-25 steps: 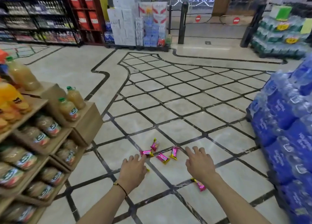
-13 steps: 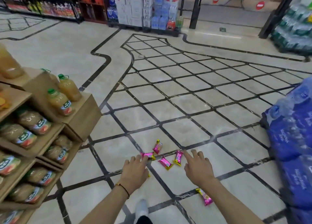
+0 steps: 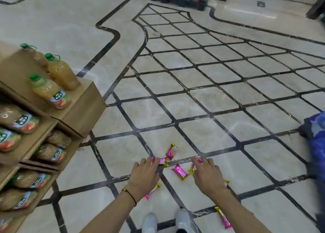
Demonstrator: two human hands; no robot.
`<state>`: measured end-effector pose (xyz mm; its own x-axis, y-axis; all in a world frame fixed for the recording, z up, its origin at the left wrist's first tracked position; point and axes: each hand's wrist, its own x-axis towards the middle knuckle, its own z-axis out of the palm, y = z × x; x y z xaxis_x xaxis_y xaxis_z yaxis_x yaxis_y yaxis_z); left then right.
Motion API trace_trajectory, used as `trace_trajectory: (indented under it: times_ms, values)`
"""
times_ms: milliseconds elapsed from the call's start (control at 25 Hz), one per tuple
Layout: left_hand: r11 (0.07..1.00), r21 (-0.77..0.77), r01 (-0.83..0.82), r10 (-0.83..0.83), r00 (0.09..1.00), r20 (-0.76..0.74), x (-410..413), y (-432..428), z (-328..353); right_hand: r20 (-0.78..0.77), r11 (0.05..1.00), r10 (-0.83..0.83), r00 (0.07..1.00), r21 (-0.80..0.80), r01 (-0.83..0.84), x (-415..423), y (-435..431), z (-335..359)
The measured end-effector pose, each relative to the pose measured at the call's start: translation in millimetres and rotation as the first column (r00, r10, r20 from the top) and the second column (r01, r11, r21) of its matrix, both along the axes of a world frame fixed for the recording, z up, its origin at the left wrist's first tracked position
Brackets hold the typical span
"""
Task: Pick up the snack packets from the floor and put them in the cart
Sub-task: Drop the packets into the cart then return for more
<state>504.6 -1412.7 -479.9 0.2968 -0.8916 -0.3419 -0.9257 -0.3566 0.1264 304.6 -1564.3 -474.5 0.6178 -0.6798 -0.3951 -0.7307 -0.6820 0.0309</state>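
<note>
On the pale marble floor (image 3: pixel 193 125), left hand (image 3: pixel 144 174) and right hand (image 3: pixel 205 175) — fingers (image 3: pixel 208 163) spread — touch pink-and-gold foil snack packets (image 3: pixel 179 171), apparently to gather several.

Floor of large beige stone-look tiles (image 3: pixel 211 101): polished and glossy, catching reflections; its dark veined inlay strips are equally smooth. 
Small pink snack packets with gold ends (image 3: pixel 179 171): shiny, crinkled foil-like film. 
Brown stepped display stand (image 3: pixel 82 109): matt board (cardboard or wood, I cannot tell). 
Green-capped juice bottles (image 3: pixel 61 74): clear smooth plastic, glossy labels. 
Thin black bracelet (image 3: pixel 131 195) on my wrist: matt cord.
</note>
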Motion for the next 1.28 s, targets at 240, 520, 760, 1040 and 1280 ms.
trace_trajectory:
  times_ms: [240,520,760,1040,1280]
  values:
    - [0.997,0.068,-0.022,0.022,1.0,0.001,19,-11,-187,0.006,0.996,0.058,0.998,0.062,-0.059,24,-39,-167]
    - [0.971,0.219,-0.096,0.103,0.994,-0.022,9,2,-436,-0.125,0.987,0.142,0.982,0.097,-0.13,21,-60,-405]
    - [0.952,0.272,-0.137,0.158,0.986,-0.057,-9,11,-582,-0.161,0.983,0.169,0.972,0.102,-0.153,26,-72,-569]
    - [0.943,0.299,-0.149,0.17,0.984,-0.046,-21,20,-676,-0.199,0.984,0.15,0.968,0.128,-0.126,26,-78,-667]
    - [0.941,0.276,-0.198,0.233,0.967,-0.101,-30,24,-672,-0.098,0.989,0.129,0.987,0.085,-0.121,16,-78,-660]
